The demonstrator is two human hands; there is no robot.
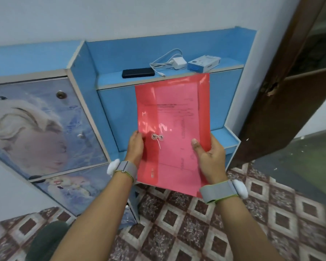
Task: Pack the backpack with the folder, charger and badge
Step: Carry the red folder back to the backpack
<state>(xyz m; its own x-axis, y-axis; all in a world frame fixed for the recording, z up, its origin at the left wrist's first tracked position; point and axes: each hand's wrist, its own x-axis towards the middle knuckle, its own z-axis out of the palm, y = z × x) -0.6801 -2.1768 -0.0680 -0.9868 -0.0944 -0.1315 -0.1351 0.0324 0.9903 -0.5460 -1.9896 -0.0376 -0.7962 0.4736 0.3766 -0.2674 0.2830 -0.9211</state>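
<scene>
A red see-through folder (172, 117) with a string clasp and papers inside is held upright in front of a blue cabinet. My left hand (135, 148) grips its left edge, and my right hand (209, 157) grips its lower right edge with the thumb on the front. Behind the folder, on the blue shelf (111, 80), lies a white charger (179, 62) with its coiled cable. No backpack and no badge are in view.
A black flat device (138, 72) and a blue-white box (203, 63) also sit on the shelf. A picture-covered cabinet door (41, 125) is at left, a brown wooden door (282, 87) at right. A dark rounded object (45, 240) lies on the patterned tile floor.
</scene>
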